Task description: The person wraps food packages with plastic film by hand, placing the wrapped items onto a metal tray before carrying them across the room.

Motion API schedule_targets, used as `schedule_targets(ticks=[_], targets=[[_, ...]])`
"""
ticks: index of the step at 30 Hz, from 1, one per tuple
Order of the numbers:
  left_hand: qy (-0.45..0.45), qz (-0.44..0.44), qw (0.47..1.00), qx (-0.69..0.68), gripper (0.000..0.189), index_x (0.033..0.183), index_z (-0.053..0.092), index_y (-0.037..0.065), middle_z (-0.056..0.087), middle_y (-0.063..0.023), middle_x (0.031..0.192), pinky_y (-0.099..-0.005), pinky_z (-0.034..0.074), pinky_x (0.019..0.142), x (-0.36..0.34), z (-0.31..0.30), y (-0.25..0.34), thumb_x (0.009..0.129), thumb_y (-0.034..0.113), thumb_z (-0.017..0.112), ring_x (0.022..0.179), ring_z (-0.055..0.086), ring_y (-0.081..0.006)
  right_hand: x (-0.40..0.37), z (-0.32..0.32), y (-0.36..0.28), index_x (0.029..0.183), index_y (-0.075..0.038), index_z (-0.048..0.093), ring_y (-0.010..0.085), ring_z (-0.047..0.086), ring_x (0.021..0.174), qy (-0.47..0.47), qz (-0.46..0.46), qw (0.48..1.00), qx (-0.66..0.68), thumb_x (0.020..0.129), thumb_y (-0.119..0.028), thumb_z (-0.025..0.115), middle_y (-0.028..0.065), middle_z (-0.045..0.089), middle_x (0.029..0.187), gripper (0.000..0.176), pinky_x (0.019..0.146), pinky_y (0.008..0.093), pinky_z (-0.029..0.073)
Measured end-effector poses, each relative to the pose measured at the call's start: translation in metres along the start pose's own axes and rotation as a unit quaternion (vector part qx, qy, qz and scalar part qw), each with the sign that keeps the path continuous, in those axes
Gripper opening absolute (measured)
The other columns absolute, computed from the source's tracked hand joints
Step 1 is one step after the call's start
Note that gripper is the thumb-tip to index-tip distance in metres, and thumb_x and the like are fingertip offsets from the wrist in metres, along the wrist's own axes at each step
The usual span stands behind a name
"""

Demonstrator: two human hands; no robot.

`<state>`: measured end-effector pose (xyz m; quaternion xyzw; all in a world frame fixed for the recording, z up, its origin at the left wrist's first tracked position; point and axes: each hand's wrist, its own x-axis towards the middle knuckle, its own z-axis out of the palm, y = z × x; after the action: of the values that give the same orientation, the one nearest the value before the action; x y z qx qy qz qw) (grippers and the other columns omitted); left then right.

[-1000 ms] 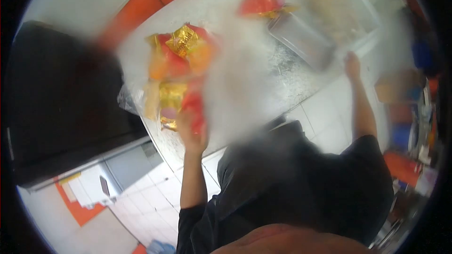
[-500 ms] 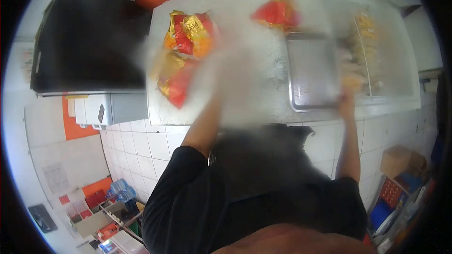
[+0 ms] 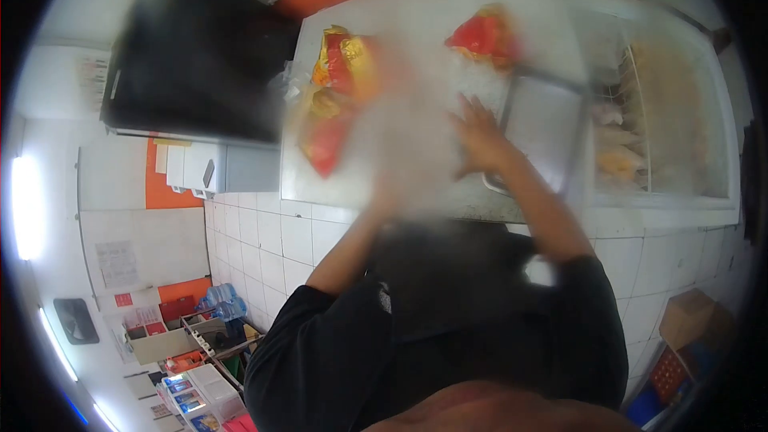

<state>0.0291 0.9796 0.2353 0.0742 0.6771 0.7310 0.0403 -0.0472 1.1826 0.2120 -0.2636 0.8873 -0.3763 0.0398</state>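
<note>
Metal tray [image 3: 546, 124] by the worktop's [image 3: 308, 184] right edge: looks stiff, fairly light.
Near edge: your left hand [image 3: 387, 192] is hazed out, can't tell its grip. Your right hand [image 3: 483, 144] is spread, pinching nothing visible, at the tray's left rim; contact unclear. Best hold: opposite rims, may slip if wet. Left edge: two red-and-gold bags [image 3: 326, 144], likely soft, slick; cup the body. Far edge: third bag [image 3: 484, 36], same.

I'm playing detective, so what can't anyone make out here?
Left hand: head view, milky haze hides its fingers.
Writing on the red-and-gold packets: head view, blurred by haze.
Words on the wall papers: head view, too small.
</note>
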Motion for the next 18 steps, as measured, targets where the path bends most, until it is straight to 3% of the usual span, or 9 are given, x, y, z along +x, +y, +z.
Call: schedule_targets(ticks=[1, 3, 6, 8, 10, 12, 14, 17, 18], targets=[[0.004, 0.005, 1.0, 0.004, 0.028, 0.067, 0.043, 0.01, 0.042, 0.0037, 0.067, -0.0236, 0.03, 0.057, 0.002, -0.005, 0.0, 0.087, 0.014, 0.061, 0.063, 0.037, -0.0073, 0.024, 0.008, 0.005, 0.143, -0.026, 0.035, 0.0418, 0.021, 0.138, -0.057, 0.019, 0.994, -0.09, 0.057, -0.018, 0.085, 0.0215, 0.022, 0.15, 0.1, 0.11, 0.0488, 0.028], [-0.05, 0.029, 0.968, 0.243, 0.035, 0.061, 0.037, 0.01, 0.043, 0.0027, 0.065, -0.0238, 0.028, 0.055, 0.005, -0.019, -0.004, 0.082, 0.003, 0.063, 0.062, 0.036, -0.0069, 0.062, 0.023, 0.022, 0.145, -0.028, 0.031, 0.0434, 0.016, 0.14, -0.111, 0.037, 0.976, -0.182, 0.057, -0.016, 0.085, 0.0223, 0.016, 0.152, 0.104, 0.11, 0.0507, 0.027], [-0.093, -0.083, 0.989, 0.073, 0.041, 0.058, 0.032, 0.011, 0.042, 0.0022, 0.062, -0.0251, 0.027, 0.053, -0.006, -0.016, 0.023, 0.077, -0.005, 0.065, 0.06, 0.036, -0.0069, 0.11, 0.047, 0.056, 0.145, -0.03, 0.03, 0.0423, 0.014, 0.141, -0.093, 0.041, 0.959, -0.265, 0.068, -0.015, 0.076, 0.0222, 0.013, 0.154, 0.091, 0.11, 0.0519, 0.027], [-0.109, -0.047, 0.986, 0.121, 0.041, 0.057, 0.032, 0.011, 0.043, 0.0011, 0.06, -0.0268, 0.028, 0.052, -0.011, -0.011, 0.045, 0.076, -0.006, 0.064, 0.059, 0.038, -0.0085, 0.13, 0.073, 0.085, 0.136, -0.02, 0.047, 0.0427, 0.025, 0.137, 0.021, 0.049, 0.981, -0.188, 0.079, -0.014, 0.063, 0.0228, 0.027, 0.148, 0.059, 0.105, 0.0508, 0.034], [-0.142, -0.02, 0.988, 0.054, 0.039, 0.058, 0.034, 0.011, 0.043, 0.0002, 0.06, -0.0277, 0.03, 0.052, -0.026, -0.023, 0.045, 0.075, -0.007, 0.064, 0.06, 0.041, -0.0102, 0.144, 0.091, 0.1, 0.124, -0.015, 0.054, 0.0423, 0.033, 0.132, -0.002, 0.064, 0.979, -0.194, 0.082, -0.014, 0.058, 0.0224, 0.036, 0.142, 0.042, 0.101, 0.0501, 0.039], [-0.091, -0.013, 0.995, 0.045, 0.037, 0.058, 0.036, 0.011, 0.045, -0.0001, 0.06, -0.0275, 0.03, 0.052, -0.035, -0.03, 0.046, 0.075, -0.006, 0.064, 0.06, 0.042, -0.0115, 0.151, 0.103, 0.102, 0.112, -0.009, 0.062, 0.0418, 0.042, 0.126, -0.03, 0.072, 0.976, -0.203, 0.085, -0.014, 0.053, 0.0221, 0.044, 0.136, 0.029, 0.096, 0.0493, 0.043], [0.005, 0.019, 0.999, 0.046, 0.037, 0.059, 0.038, 0.013, 0.048, 0.0, 0.063, -0.0267, 0.034, 0.054, -0.047, -0.059, 0.024, 0.076, -0.002, 0.067, 0.061, 0.043, -0.0108, 0.145, 0.114, 0.1, 0.09, -0.003, 0.066, 0.0385, 0.057, 0.104, 0.015, 0.078, 0.979, -0.187, 0.079, -0.01, 0.057, 0.0197, 0.06, 0.113, 0.015, 0.087, 0.0461, 0.048], [0.206, 0.016, 0.955, 0.214, 0.036, 0.062, 0.039, 0.016, 0.052, 0.0009, 0.072, -0.0257, 0.043, 0.066, -0.066, -0.118, -0.034, 0.078, 0.009, 0.071, 0.066, 0.047, -0.01, 0.121, 0.102, 0.094, 0.088, -0.002, 0.066, 0.0381, 0.061, 0.091, -0.1, 0.028, 0.986, -0.131, 0.074, -0.007, 0.06, 0.0212, 0.063, 0.101, 0.016, 0.083, 0.0433, 0.049], [0.237, 0.017, 0.971, 0.025, 0.025, 0.071, 0.044, 0.015, 0.052, 0.0011, 0.078, -0.0261, 0.044, 0.071, -0.047, -0.092, 0.005, 0.083, 0.013, 0.067, 0.072, 0.05, -0.0113, 0.103, 0.088, 0.077, 0.087, -0.002, 0.066, 0.0385, 0.061, 0.088, -0.124, 0.02, 0.987, -0.095, 0.072, -0.006, 0.06, 0.0211, 0.064, 0.096, 0.016, 0.081, 0.0424, 0.049]])
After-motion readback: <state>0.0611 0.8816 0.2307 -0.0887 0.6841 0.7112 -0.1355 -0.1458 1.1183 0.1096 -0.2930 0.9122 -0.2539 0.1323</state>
